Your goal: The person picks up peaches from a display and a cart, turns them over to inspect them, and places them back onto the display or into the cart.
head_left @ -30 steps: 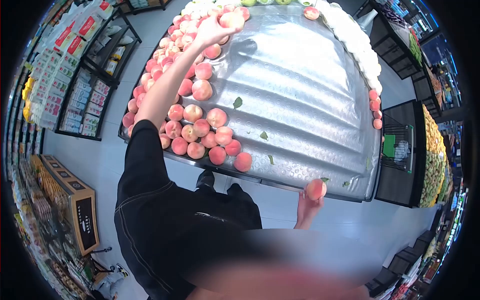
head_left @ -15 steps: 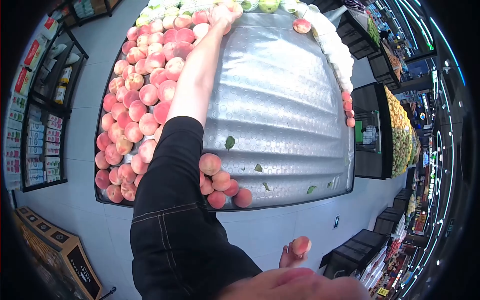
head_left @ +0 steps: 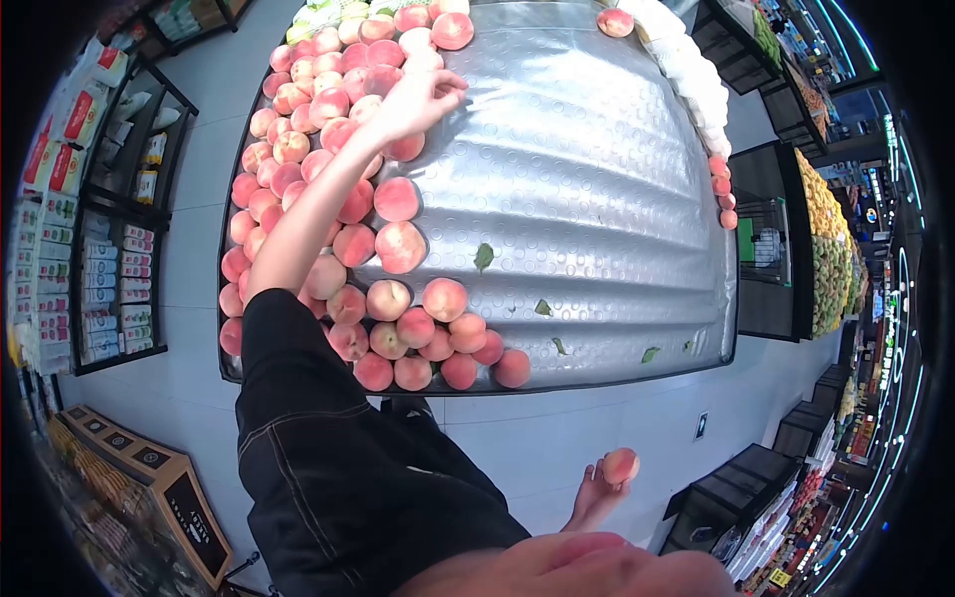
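My left hand [head_left: 423,98] hovers with its fingers spread and nothing in it over the far part of a silver padded display table [head_left: 597,199]. Just beyond it lies a peach [head_left: 453,30] at the table's far edge. A heap of peaches [head_left: 328,189] covers the table's left side, under my left arm. My right hand [head_left: 595,490] is low, off the table's near edge, with its fingers closed around a single peach [head_left: 621,465].
Loose green leaves [head_left: 483,257] lie on the bare silver mat. A lone peach [head_left: 615,21] and white foam nets [head_left: 686,60] sit at the far right edge. Shelves [head_left: 90,229] stand left, a cardboard box [head_left: 149,488] near left, fruit stands [head_left: 826,259] right.
My left hand has let go of a peach at the far edge and drawn back toward me, now spread and empty. My right hand still holds its peach low.
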`<state>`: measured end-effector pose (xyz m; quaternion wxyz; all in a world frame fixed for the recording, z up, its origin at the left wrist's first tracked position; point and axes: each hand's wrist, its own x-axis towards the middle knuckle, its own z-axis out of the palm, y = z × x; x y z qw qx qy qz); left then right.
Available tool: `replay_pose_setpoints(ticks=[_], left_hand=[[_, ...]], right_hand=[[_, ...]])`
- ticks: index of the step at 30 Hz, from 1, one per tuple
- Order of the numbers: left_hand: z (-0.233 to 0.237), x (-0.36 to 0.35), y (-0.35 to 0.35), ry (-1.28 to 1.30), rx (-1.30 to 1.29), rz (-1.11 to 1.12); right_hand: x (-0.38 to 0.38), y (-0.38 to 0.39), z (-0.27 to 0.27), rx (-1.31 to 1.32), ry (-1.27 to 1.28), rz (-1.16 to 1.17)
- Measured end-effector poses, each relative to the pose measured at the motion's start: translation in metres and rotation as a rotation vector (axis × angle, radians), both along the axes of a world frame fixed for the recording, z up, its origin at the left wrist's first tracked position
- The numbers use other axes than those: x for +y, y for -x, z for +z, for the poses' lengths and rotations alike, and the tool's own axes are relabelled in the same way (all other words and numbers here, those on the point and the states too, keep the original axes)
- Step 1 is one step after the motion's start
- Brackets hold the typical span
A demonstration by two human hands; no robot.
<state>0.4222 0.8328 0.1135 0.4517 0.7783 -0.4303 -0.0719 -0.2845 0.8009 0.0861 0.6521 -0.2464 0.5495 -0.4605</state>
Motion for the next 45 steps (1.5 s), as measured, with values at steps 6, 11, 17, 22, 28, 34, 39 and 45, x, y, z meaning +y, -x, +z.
replay_pose_setpoints(ticks=[6,11,17,22,28,34,39,45], left_hand=[[0.015,0.021,0.171,-0.115,0.369,-0.396],[-0.010,-0.015,0.365,0.038,0.544,-0.594],[-0.031,-0.097,0.619,-0.022,0.426,-0.956],[-0.074,-0.167,0.712,-0.150,0.124,-0.895],[-0.039,-0.228,0.750,-0.322,0.258,-0.574],[-0.064,-0.337,0.752,-0.066,0.223,-0.313],[-0.081,-0.440,0.775,-0.145,0.412,-0.314],[-0.076,-0.549,0.812,-0.018,0.381,-0.479]], right_hand=[[-0.018,0.045,-0.016,-0.178,-0.037,-0.048],[-0.036,0.120,-0.034,-0.331,-0.007,-0.069],[-0.084,0.259,-0.068,-0.342,0.045,-0.115],[-0.133,0.323,-0.061,-0.562,0.069,-0.108],[-0.236,0.321,-0.028,-0.778,0.170,0.067],[-0.350,0.304,0.012,-0.878,0.216,0.209],[-0.433,0.327,0.016,-0.872,0.294,0.264],[-0.537,0.347,0.025,-0.686,0.431,0.167]])
